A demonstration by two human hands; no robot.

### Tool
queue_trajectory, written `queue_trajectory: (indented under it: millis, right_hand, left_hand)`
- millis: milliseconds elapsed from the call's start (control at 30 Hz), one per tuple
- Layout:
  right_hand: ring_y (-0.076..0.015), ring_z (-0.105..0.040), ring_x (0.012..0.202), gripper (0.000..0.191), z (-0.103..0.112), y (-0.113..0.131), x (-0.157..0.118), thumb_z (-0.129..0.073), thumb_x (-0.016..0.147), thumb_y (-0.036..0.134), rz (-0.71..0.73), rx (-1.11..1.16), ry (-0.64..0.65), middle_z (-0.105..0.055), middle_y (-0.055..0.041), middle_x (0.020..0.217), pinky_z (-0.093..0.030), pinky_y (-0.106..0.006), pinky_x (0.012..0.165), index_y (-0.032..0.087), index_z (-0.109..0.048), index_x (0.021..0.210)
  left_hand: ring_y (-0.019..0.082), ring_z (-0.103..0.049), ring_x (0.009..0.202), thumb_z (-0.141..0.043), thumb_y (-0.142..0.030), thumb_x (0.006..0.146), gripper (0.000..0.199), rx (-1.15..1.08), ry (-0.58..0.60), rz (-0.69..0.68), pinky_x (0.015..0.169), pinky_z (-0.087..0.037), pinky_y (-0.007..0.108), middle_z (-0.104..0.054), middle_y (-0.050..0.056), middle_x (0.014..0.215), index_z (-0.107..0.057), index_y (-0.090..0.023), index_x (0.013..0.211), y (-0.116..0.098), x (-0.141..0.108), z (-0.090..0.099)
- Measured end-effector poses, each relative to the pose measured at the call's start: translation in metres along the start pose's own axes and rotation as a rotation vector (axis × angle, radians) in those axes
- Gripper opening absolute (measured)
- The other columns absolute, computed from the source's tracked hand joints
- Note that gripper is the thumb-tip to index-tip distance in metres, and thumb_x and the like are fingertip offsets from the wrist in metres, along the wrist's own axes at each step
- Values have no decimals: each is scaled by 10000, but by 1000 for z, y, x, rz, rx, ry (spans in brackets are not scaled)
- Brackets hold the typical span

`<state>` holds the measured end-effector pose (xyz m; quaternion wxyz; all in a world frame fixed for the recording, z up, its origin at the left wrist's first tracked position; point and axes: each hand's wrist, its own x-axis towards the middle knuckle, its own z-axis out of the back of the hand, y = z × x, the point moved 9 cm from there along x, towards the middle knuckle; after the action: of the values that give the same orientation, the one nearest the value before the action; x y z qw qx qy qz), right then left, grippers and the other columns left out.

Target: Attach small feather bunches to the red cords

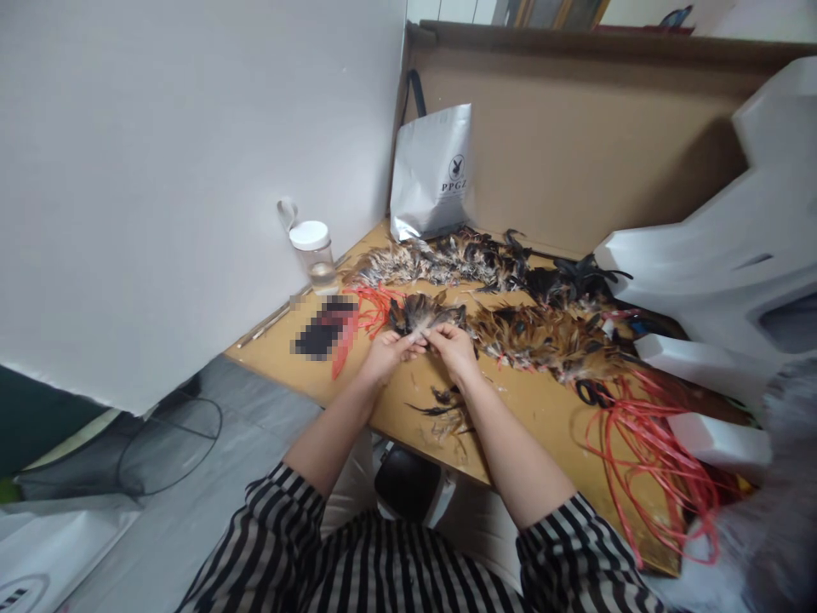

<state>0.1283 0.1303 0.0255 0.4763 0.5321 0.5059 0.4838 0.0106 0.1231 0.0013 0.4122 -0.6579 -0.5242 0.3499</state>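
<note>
White board [191,170] beside a yellow-brown tabletop [542,434]; feathers in hand.
The tabletop's near edge passes beneath both forearms; a crinkled silver bag [425,174] reading "PPGZ" stands at the back; glossy red strands [638,443] spill over the right edge; a small feather bunch [418,308] is near the middle, its pale, fluffy base pinched by thumb and fingers of left hand [388,354] and right hand [454,349].
</note>
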Motion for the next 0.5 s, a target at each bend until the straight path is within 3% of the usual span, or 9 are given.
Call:
queue_trajectory:
  millis: [300, 500]
  right_hand:
    - [-67, -412, 448, 250, -11, -5, -1, -714, 560, 345, -79, 239, 119, -522, 30, 516, -289, -205, 422, 160, -571, 649]
    - [-63, -385, 416, 291, -13, -5, -4, -694, 587, 399, -81, 213, 106, -478, 30, 462, -281, -205, 401, 162, -526, 576]
  left_hand:
    - [62, -572, 540, -690, -179, 634, 161, -278, -39, 52, 545, -438, 158, -666, 68, 676, -657, -73, 750, 0, 0, 5]
    - [73, -583, 554, -691, -174, 634, 150, -264, -31, 54, 565, -450, 175, -668, 72, 682, -658, -71, 738, 0, 0, 3]
